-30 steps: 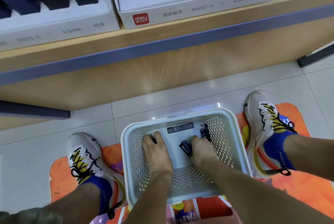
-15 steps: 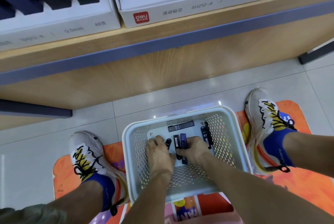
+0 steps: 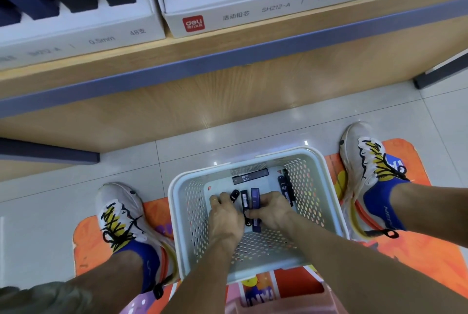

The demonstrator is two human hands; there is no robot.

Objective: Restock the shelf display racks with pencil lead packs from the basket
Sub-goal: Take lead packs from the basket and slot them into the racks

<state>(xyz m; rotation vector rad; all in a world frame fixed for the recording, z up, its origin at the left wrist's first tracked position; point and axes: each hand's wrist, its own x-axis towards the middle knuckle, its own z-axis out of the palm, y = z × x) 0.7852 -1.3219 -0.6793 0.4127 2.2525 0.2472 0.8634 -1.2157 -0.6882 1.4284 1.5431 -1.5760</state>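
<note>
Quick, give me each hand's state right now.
Left hand: curled, gripping a small dark lead pack.
Right hand: gripping the purple lead pack.

White sneakers [image 3: 119,214] stand on an orange mat [image 3: 430,258] over pale floor tiles [image 3: 50,199].

Inside the pale perforated plastic basket [image 3: 187,202], the left hand [image 3: 224,214] and right hand [image 3: 272,209] drew together from their spread positions, gathering two slim dark pencil lead packs [image 3: 254,198] upright side by side between them.
</note>
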